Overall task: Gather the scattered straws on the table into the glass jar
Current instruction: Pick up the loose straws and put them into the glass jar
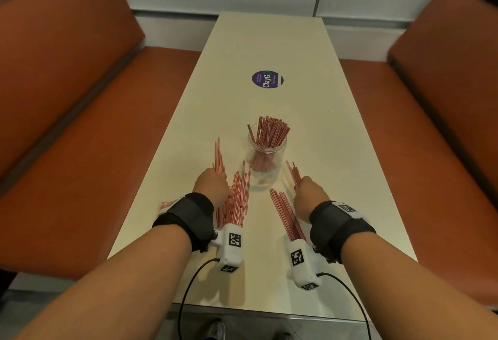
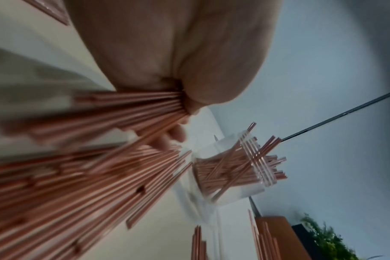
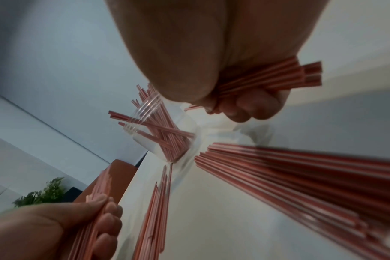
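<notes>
A clear glass jar [image 1: 265, 161] stands mid-table, stuffed with red-and-white striped straws [image 1: 270, 130]. My left hand [image 1: 211, 184] grips a bundle of straws [image 1: 218, 160] left of the jar; its fingers curl round the bundle [image 2: 131, 103]. Right of the jar, my right hand [image 1: 308, 191] grips a smaller bundle [image 1: 293, 171], with the ends sticking out past the fingers [image 3: 301, 73]. Loose straws lie flat in two piles: one [image 1: 238, 197] beside my left hand, another [image 1: 285, 213] beside my right wrist. The jar [image 2: 234, 168] [image 3: 165, 133] appears in both wrist views.
The cream table [image 1: 272, 51] is long and narrow, with a round purple sticker [image 1: 267, 80] beyond the jar. Orange bench seats [image 1: 80, 124] [image 1: 431, 113] flank both sides. A white wall closes the far end. Cables trail from the wrist cameras off the near edge.
</notes>
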`<state>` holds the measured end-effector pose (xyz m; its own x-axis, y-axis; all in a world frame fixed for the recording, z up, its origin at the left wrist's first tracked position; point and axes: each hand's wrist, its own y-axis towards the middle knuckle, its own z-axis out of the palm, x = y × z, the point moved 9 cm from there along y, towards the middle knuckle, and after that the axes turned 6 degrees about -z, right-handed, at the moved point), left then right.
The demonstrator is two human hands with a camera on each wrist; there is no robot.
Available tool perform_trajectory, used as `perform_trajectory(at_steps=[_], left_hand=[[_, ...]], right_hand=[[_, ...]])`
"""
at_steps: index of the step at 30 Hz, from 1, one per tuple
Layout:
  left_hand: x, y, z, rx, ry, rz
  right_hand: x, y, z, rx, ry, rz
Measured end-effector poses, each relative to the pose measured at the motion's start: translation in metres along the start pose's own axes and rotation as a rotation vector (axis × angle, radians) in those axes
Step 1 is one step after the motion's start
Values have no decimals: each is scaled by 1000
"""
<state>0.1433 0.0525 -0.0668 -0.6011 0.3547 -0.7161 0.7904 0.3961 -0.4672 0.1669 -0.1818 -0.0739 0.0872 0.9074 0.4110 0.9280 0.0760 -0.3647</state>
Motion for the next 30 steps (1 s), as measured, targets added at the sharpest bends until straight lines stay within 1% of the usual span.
perform_trajectory(at_steps=[2,3,6,9,12,15,17,20,25,30], left_hand=[[-9,-1,-1,59,-348,-20],[-19,-1,-4,74,-448,-1],[-71,3,-19,111,-654,121],[-135,11,-30,147,-789,301],[-180,16,-23,173,-750,461],[-191,22,-1,179,-600,530],[-186,27,15,196,-502,536],[-174,33,28,201,-397,508],[-173,33,34,186,-276,526],[-174,27,40,201,-133,565]], right_hand=[[-4,4,-8,-57,121,17],[-5,6,-14,-93,182,21],[-3,11,-34,-203,302,1],[-2,15,-47,-259,346,-35],[-5,15,-54,-284,379,-55],[-8,12,-57,-298,409,-69],[-9,11,-58,-304,422,-81],[-11,9,-60,-311,435,-99],[-9,11,-61,-309,450,-112],[-3,13,-59,-305,452,-131]])
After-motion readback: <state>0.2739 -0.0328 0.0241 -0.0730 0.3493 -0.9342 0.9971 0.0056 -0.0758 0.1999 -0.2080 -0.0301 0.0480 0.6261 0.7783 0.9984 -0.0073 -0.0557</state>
